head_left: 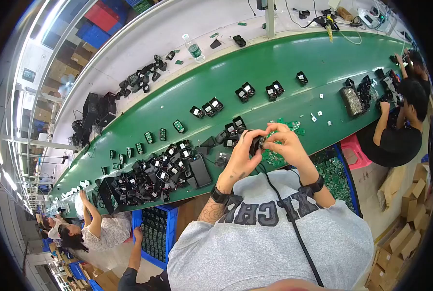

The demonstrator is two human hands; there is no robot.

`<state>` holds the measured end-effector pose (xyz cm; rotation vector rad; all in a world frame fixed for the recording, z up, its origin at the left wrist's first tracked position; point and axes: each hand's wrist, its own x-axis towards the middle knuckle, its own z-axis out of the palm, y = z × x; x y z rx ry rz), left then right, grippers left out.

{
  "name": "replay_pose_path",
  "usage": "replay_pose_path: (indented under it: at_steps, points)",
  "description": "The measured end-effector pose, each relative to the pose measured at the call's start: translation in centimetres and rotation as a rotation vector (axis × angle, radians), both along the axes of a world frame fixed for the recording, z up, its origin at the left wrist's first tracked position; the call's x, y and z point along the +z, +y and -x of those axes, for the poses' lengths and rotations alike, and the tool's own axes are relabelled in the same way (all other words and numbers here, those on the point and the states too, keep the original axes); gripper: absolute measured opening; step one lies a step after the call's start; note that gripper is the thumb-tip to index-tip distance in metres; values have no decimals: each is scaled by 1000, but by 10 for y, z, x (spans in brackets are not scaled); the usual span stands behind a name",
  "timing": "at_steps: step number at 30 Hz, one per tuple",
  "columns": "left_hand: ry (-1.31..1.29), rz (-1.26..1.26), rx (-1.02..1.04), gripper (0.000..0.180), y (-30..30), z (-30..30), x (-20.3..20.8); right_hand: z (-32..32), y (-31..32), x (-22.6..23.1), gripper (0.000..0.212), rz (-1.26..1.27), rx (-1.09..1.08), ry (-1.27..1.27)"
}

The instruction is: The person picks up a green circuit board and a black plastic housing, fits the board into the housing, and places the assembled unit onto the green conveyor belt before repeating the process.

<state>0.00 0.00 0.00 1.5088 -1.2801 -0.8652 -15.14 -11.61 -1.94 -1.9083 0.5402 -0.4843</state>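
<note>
- A small black plastic casing [257, 145] is held in the air above the near edge of the green desk [318, 58]; its long axis cannot be told, as most of it is covered by fingers.
- The casing is set between the two hands, nearer the left hand [242, 159], by which its left side is gripped.
- Its right side is pinched by the thumb and fingertips of the right hand [291, 151].
- Right of the casing, a heap of green circuit boards [273, 159] is partly hidden by the right hand.
- Left of the casing, a pile of black casings [151, 174] is spread beside a dark rectangular box [200, 170].
</note>
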Motion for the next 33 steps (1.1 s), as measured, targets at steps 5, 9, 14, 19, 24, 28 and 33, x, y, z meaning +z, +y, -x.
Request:
replay_pose_path:
  at_steps: [5,9,14,19,24,28,33]
  points:
    - [-176,198,44,45,-6,5,-1,-3,-2,-2,6,-473,-112,-166]
    - [-120,107,71,44,1,6,-8,-4,3,-11,15,-396,-103,-193]
    - [721,49,54,53,9,7,-16,-8,6,8,48,105,-67,-282]
    - [1008,-84,40,62,18,1,-19,-5,-11,19,53,401,239,-213]
    - [977,-86,6,60,15,-6,-13,-4,-8,20,44,159,165,-143]
    - [961,-94,-33,55,15,-17,-21,-7,-8,3,42,-178,79,-311]
    - [622,81,136,44,4,-5,-30,-12,11,4,44,-11,-20,-339]
